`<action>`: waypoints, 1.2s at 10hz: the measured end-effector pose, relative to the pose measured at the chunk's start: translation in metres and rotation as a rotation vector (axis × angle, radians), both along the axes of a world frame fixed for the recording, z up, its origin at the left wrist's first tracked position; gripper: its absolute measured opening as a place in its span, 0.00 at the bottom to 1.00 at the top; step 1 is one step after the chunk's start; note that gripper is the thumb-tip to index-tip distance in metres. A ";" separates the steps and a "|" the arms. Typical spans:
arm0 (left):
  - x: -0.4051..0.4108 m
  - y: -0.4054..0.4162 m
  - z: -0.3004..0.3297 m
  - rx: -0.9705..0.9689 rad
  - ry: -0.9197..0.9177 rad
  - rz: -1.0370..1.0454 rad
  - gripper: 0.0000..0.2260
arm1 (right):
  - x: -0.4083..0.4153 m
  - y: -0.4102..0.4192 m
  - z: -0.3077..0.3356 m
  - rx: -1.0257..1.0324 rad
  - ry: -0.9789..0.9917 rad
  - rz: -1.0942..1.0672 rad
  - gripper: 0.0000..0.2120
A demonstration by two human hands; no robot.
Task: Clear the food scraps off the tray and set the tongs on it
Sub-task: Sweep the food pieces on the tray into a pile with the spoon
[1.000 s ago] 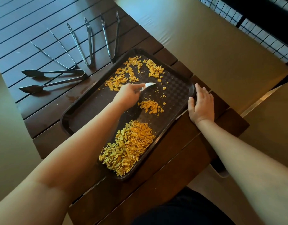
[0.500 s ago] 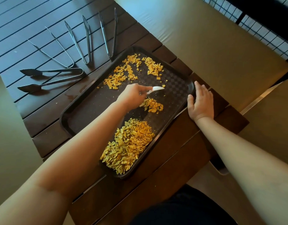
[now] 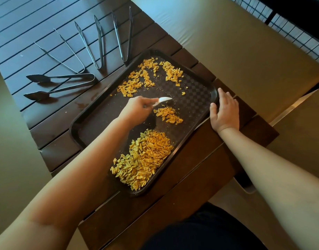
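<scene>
A dark brown tray (image 3: pixel 104 121) lies on the slatted table, strewn with yellow-orange food scraps. The big heap (image 3: pixel 144 159) fills its near corner, a small clump (image 3: pixel 168 115) lies mid-tray, and loose scraps (image 3: pixel 149 76) spread over the far end. My left hand (image 3: pixel 137 110) grips a white scraper (image 3: pixel 164 100), its blade just above the small clump. With fingers straight, my right hand (image 3: pixel 225 110) rests flat against the tray's right rim. Several metal tongs lie beyond the tray on the left, the nearest pair (image 3: pixel 61 83) dark-tipped.
The dark wooden slatted table (image 3: pixel 47 134) ends close to my body. Three slimmer tongs (image 3: pixel 99 42) fan out past the tray's far left edge. A beige cushioned surface (image 3: pixel 227 42) runs along the right, with a wire grid behind it.
My left hand drew the scraper toward me and to the right, gathering stray scraps into the small mid-tray clump. My right hand stayed on the rim.
</scene>
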State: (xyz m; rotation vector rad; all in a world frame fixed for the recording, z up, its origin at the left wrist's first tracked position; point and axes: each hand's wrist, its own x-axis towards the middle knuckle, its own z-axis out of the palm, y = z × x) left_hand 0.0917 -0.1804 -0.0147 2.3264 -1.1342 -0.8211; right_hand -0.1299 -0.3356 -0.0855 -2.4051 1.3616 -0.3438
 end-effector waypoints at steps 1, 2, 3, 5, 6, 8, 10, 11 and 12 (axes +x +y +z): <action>-0.003 -0.003 -0.008 0.012 -0.026 0.044 0.15 | 0.000 0.000 -0.001 0.000 0.003 0.004 0.29; -0.011 -0.006 -0.006 0.018 -0.004 -0.033 0.15 | -0.001 0.000 -0.001 0.005 0.004 0.003 0.29; -0.013 0.003 -0.003 0.070 0.026 -0.168 0.15 | 0.000 0.000 0.000 0.001 0.002 0.003 0.29; 0.001 0.029 -0.003 0.152 0.000 -0.281 0.14 | 0.000 0.000 0.000 -0.001 0.002 0.001 0.29; 0.005 0.027 -0.003 0.035 0.003 -0.128 0.15 | 0.000 0.000 0.000 -0.001 0.001 -0.001 0.29; 0.001 0.014 -0.014 -0.038 -0.006 0.103 0.16 | 0.000 0.001 0.000 -0.004 0.012 0.000 0.29; -0.001 0.026 -0.014 0.082 -0.005 -0.177 0.15 | 0.000 0.000 0.000 -0.002 0.003 0.001 0.29; 0.004 0.037 -0.010 0.130 -0.053 -0.260 0.15 | 0.000 0.000 -0.001 -0.008 -0.021 0.001 0.29; 0.006 0.041 -0.004 0.136 -0.030 -0.300 0.14 | 0.000 0.000 -0.002 -0.005 -0.017 0.000 0.29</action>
